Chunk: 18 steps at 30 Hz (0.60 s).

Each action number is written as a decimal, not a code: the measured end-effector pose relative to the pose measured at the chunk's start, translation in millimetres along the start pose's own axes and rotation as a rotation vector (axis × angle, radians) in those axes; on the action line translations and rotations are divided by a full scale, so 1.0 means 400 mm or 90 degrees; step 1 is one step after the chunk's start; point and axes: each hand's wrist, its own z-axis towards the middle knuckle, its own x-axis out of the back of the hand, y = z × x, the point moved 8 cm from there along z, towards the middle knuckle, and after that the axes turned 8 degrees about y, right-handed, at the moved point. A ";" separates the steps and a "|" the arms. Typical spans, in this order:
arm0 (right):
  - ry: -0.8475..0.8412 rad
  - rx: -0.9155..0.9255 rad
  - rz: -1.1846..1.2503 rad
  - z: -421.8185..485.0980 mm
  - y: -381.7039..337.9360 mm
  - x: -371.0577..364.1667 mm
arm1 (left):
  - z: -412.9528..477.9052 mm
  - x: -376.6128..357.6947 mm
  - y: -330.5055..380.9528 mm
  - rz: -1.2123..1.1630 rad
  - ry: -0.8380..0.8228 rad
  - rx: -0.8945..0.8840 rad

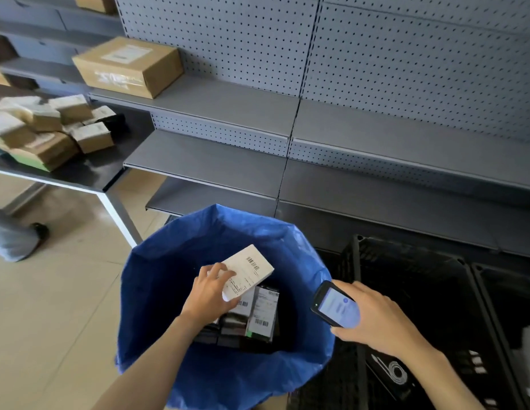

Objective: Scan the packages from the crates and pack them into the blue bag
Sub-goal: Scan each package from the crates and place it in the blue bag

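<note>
Two hands busy: left hand [209,294] pinches white package [249,273] over blue bag [157,291] mouth, lower centre; right hand [379,324] grips scanner [336,304] at bag's right rim. Risk: thin edge grip slips, package tumbles in unscanned.

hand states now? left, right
Left hand: grips a white labelled rectangular package over the blue plastic bag.
Right hand: holds a black handheld scanner.

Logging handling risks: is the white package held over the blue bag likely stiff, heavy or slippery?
Probably stiff: the white package keeps flat faces and straight edges. Likely light: the left hand holds it by one end.
</note>
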 end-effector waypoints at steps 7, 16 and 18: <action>-0.040 -0.038 0.045 0.017 0.012 -0.106 | -0.066 -0.163 -0.092 -0.089 0.079 0.263; -0.042 -0.077 0.117 0.050 0.016 -0.184 | -0.107 -0.270 -0.204 -0.069 0.079 0.396; -0.041 -0.082 0.139 0.057 0.009 -0.193 | -0.113 -0.284 -0.225 -0.068 0.079 0.425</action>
